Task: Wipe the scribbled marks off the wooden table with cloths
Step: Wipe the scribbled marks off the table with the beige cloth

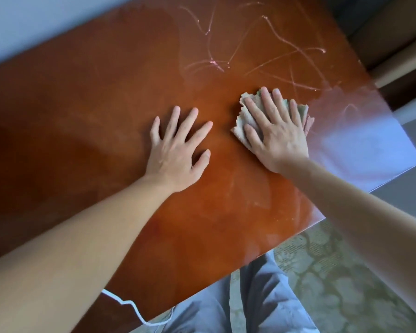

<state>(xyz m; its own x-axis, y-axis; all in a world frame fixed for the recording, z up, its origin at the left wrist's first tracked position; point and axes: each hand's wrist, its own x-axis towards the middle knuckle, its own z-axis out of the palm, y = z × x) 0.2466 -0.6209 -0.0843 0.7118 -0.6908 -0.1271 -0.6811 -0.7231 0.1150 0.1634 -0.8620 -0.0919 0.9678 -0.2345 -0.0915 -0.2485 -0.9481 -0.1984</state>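
The glossy reddish wooden table (87, 111) fills most of the head view. Pale pink scribbled marks (247, 46) cross its far right part, beyond both hands. My right hand (276, 133) lies flat, fingers spread, pressing a crumpled greyish-green cloth (246, 114) onto the wood just below the marks; the cloth's edges show around the fingers. My left hand (178, 145) rests palm down on the bare wood to the left of the cloth, fingers apart, holding nothing.
A white cord (130, 306) lies across the table's near edge. Below that edge are grey trousers (257, 301) and a patterned floor (341, 284). A pale wall (29, 25) borders the table's far left; dark furniture (394, 44) stands past its right edge.
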